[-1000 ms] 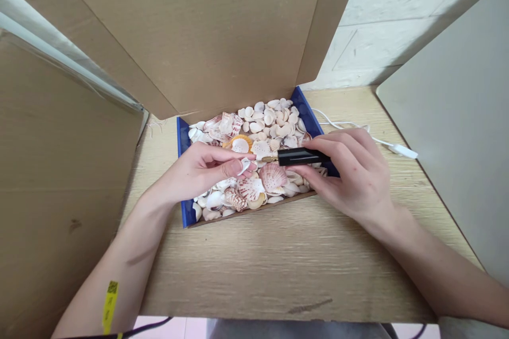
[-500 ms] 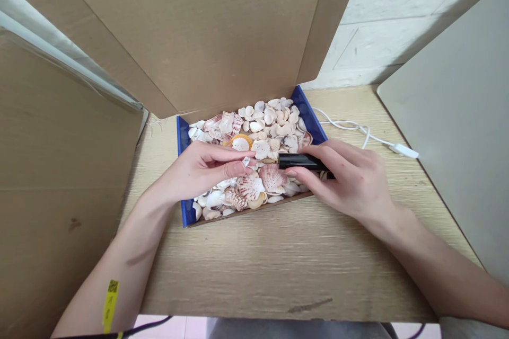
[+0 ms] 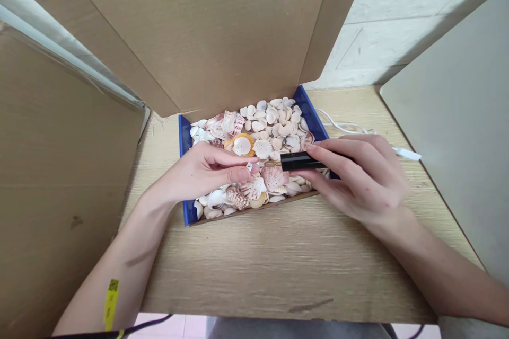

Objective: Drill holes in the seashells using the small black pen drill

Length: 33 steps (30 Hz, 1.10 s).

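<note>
Left hand pinches a small white shell piece between thumb and fingers, narrow grip. Right hand has its grip closed round a black pen-like tool, brass-coloured tip aimed at the piece; can't tell if they touch. Both are over the blue-sided box, filled with mixed shells. Box sits on the wood-grain surface; white cable to its right, cardboard panel upright behind.
</note>
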Available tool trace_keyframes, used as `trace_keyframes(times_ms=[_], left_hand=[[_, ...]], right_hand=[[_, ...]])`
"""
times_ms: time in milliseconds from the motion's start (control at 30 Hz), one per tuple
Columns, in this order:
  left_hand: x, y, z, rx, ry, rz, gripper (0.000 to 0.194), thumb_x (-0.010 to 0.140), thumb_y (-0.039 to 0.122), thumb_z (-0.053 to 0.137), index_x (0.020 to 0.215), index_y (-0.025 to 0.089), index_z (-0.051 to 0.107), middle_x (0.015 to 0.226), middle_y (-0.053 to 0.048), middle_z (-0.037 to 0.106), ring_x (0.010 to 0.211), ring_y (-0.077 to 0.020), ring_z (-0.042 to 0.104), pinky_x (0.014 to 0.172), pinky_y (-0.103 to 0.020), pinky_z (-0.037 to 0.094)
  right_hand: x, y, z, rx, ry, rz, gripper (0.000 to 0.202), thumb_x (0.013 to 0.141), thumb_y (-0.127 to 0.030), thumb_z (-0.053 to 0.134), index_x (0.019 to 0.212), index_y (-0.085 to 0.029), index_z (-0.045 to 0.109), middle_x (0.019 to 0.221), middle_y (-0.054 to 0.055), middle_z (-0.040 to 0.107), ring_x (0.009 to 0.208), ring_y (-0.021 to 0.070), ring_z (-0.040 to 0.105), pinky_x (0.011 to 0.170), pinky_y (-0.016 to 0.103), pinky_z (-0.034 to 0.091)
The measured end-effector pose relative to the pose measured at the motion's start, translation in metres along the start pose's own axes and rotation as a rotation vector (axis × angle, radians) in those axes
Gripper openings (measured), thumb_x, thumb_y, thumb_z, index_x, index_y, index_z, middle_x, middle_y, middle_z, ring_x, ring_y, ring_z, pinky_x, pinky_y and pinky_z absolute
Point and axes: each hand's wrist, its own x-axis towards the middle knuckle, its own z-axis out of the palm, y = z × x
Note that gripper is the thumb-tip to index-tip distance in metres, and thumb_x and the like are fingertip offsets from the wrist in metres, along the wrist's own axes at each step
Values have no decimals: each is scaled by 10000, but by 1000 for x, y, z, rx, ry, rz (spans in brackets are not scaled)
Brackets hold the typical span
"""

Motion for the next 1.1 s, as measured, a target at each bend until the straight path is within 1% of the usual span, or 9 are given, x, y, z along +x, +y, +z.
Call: trace_keyframes(times_ms=[133,267,367,500,700,800,933,1000,1100], left_hand=[[1,-2,0,-12,35,27,254,777,215,704,1006,320,736,986,10,764,781,-122,680,681,-193,518],[1,-5,0,13,34,42,258,784,236,708,1023,333,727,1003,13,761,828,-136,691,709,-205,524],[1,-6,0,17,41,41,247,783,251,711,1019,322,731,972,5,767,813,-144,695,691,-214,526],[1,-5,1,1,61,38,240,770,258,721,1005,299,740,984,-5,765,812,-153,699,710,-232,539],[2,-1,4,-18,23,80,274,748,202,728,1013,272,739,922,-14,774,779,-143,693,697,-220,552],[2,-1,5,-22,29,84,284,740,181,734,1007,277,740,908,-7,776,759,-129,692,698,-204,553],[3,-1,5,-15,29,84,304,731,173,740,1017,275,736,929,-7,774,779,-133,700,710,-203,556],[2,-1,4,-4,42,78,309,729,176,742,1024,269,734,946,-9,772,806,-139,704,724,-206,557],[2,0,5,7,82,53,317,718,175,749,1024,257,735,969,-12,768,840,-149,707,735,-208,559]], right_hand=[[0,-1,1,28,-75,65,340,748,-317,749,1013,-152,616,827,92,698,688,177,633,609,304,530],[-1,-2,3,58,-121,110,301,763,-349,734,954,-141,629,801,82,702,660,167,643,591,284,525],[-3,-2,4,55,-136,116,287,778,-355,718,932,-129,634,796,87,706,652,168,650,575,280,518],[-3,-4,3,43,-153,123,280,793,-374,701,919,-134,630,779,79,705,637,159,649,556,267,505],[-5,-9,5,80,-188,122,278,812,-381,682,930,-140,605,736,46,686,591,127,614,505,245,459],[-6,-8,6,92,-214,123,304,820,-385,671,962,-126,599,755,52,679,624,135,618,534,252,469],[-5,-7,6,165,-322,88,374,846,-413,626,1061,-112,569,848,81,670,732,165,638,610,275,508],[-4,-7,5,183,-351,77,371,864,-383,611,1107,-109,555,894,90,665,781,173,640,651,284,523],[-3,-8,5,173,-344,81,361,876,-311,602,1156,-92,539,919,95,656,802,175,633,688,291,531]])
